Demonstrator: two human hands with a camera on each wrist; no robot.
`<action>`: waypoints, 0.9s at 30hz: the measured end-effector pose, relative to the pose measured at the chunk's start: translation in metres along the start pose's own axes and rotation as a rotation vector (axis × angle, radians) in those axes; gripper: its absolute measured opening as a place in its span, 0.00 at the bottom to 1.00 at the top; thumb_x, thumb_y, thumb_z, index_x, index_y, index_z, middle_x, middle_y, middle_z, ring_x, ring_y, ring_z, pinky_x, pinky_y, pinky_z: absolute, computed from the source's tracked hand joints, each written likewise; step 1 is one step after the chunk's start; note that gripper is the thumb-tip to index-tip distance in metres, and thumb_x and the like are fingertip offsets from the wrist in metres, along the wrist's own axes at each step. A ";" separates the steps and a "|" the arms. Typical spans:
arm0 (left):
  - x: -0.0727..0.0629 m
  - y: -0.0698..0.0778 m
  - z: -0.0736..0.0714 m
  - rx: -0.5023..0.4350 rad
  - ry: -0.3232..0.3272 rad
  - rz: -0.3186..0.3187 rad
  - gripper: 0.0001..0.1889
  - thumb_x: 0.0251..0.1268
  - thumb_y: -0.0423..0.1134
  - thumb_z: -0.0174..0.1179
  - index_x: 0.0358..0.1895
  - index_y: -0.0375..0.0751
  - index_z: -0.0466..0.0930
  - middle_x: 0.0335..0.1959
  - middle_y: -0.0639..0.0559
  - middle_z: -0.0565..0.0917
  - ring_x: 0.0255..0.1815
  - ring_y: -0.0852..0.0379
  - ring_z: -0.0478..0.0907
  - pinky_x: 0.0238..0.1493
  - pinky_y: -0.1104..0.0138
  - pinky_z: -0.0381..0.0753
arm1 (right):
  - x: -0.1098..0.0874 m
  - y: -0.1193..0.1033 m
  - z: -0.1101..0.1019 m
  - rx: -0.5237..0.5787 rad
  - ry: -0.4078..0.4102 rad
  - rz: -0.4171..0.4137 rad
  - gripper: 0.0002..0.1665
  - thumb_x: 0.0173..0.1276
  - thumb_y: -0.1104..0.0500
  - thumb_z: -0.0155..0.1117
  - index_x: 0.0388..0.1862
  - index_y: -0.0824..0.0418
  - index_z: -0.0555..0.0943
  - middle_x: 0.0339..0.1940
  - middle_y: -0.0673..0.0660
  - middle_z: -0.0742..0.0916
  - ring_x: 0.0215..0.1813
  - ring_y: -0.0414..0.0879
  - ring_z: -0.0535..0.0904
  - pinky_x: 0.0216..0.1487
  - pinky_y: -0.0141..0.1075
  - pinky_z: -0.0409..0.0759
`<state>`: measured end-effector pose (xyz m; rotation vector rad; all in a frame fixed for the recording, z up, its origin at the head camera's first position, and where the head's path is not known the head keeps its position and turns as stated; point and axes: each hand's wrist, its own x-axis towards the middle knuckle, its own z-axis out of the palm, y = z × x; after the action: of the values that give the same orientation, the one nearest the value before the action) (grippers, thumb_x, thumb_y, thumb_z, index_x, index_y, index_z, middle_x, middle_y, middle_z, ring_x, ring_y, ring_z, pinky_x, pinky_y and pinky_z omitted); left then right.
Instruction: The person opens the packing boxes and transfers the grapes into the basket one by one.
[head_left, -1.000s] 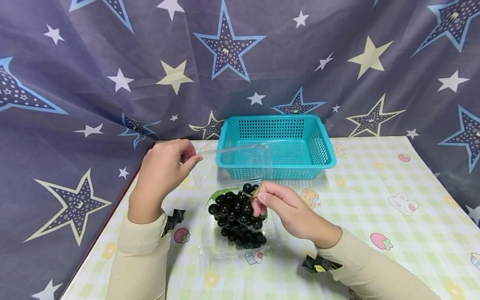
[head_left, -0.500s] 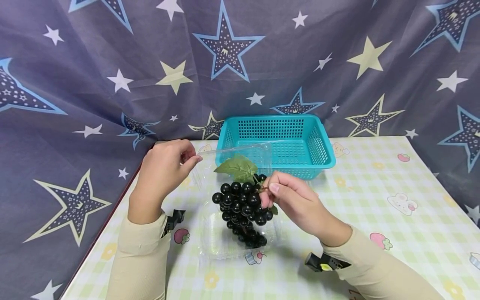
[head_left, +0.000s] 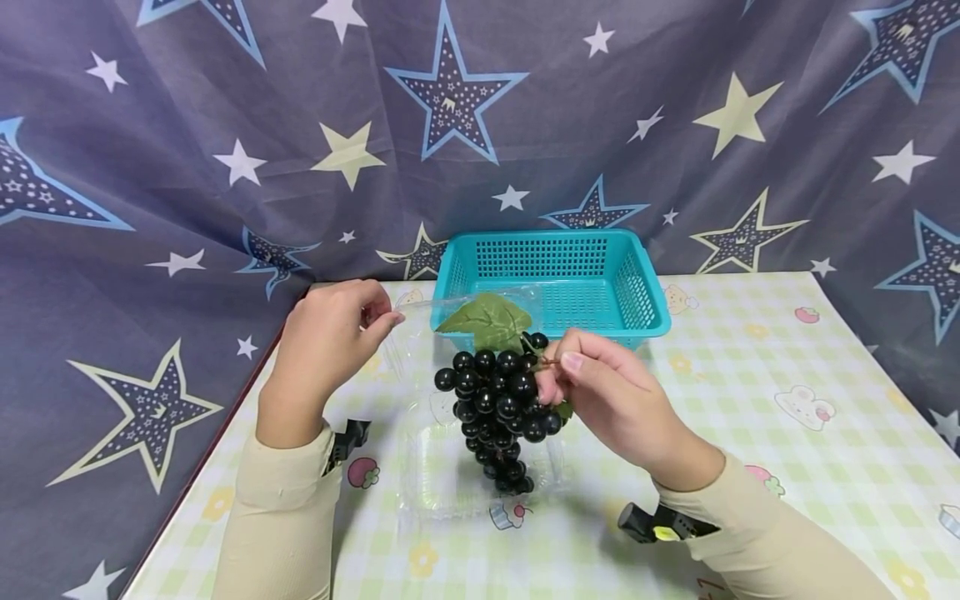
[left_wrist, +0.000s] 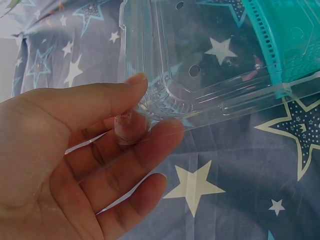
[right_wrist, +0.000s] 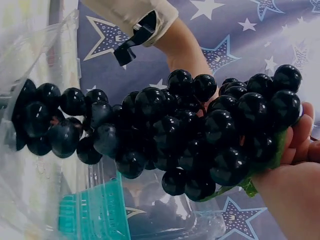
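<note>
A bunch of black grapes (head_left: 498,400) with a green leaf (head_left: 491,321) hangs from my right hand (head_left: 618,400), which pinches its brown stem between thumb and fingers. Its lower tip hangs over the base of a clear plastic clamshell box (head_left: 431,475). My left hand (head_left: 330,342) pinches the corner tab of the box's raised lid (left_wrist: 195,95), thumb on one side and fingers on the other. In the right wrist view the grapes (right_wrist: 220,125) fill the middle and cover part of the right fingers.
Behind the box stands a turquoise perforated basket (head_left: 555,342), partly overlapped by the clear lid in the head view. A checked tablecloth (head_left: 847,475) covers the table. Just behind the basket hangs a dark curtain (head_left: 570,100) with stars.
My right hand has lifted the grapes up from the box base and slightly right, so the bunch now hangs lengthwise and its leaf stands up. The left hand and lid have stayed still.
</note>
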<state>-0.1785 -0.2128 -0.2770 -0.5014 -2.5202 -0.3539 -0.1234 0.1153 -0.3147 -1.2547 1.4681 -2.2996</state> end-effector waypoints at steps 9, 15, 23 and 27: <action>0.000 0.000 0.001 0.005 0.001 0.002 0.12 0.62 0.43 0.75 0.27 0.51 0.80 0.22 0.58 0.77 0.23 0.56 0.71 0.28 0.61 0.69 | 0.000 -0.015 -0.002 0.037 0.010 -0.054 0.24 0.80 0.73 0.30 0.40 0.64 0.77 0.38 0.54 0.82 0.43 0.46 0.76 0.49 0.33 0.75; 0.001 0.000 0.001 0.009 0.004 0.003 0.12 0.62 0.43 0.75 0.27 0.51 0.80 0.22 0.58 0.76 0.24 0.56 0.71 0.28 0.61 0.69 | -0.001 -0.025 -0.004 0.053 0.018 -0.089 0.24 0.79 0.74 0.27 0.38 0.65 0.75 0.38 0.55 0.82 0.43 0.48 0.76 0.50 0.36 0.75; 0.000 0.001 0.002 0.009 0.010 0.006 0.12 0.61 0.42 0.75 0.27 0.51 0.80 0.22 0.58 0.77 0.24 0.56 0.71 0.28 0.61 0.69 | -0.002 -0.037 -0.009 0.074 0.035 -0.147 0.24 0.80 0.74 0.26 0.39 0.67 0.75 0.39 0.58 0.82 0.44 0.49 0.77 0.52 0.37 0.76; 0.000 0.001 0.002 0.009 0.008 0.004 0.12 0.61 0.42 0.75 0.27 0.51 0.80 0.22 0.58 0.77 0.24 0.56 0.71 0.28 0.61 0.69 | -0.003 -0.041 -0.012 0.078 0.058 -0.172 0.24 0.80 0.74 0.26 0.37 0.69 0.74 0.38 0.59 0.82 0.44 0.50 0.78 0.52 0.38 0.76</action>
<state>-0.1792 -0.2115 -0.2781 -0.5006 -2.5111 -0.3428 -0.1179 0.1460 -0.2854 -1.3525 1.3202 -2.4959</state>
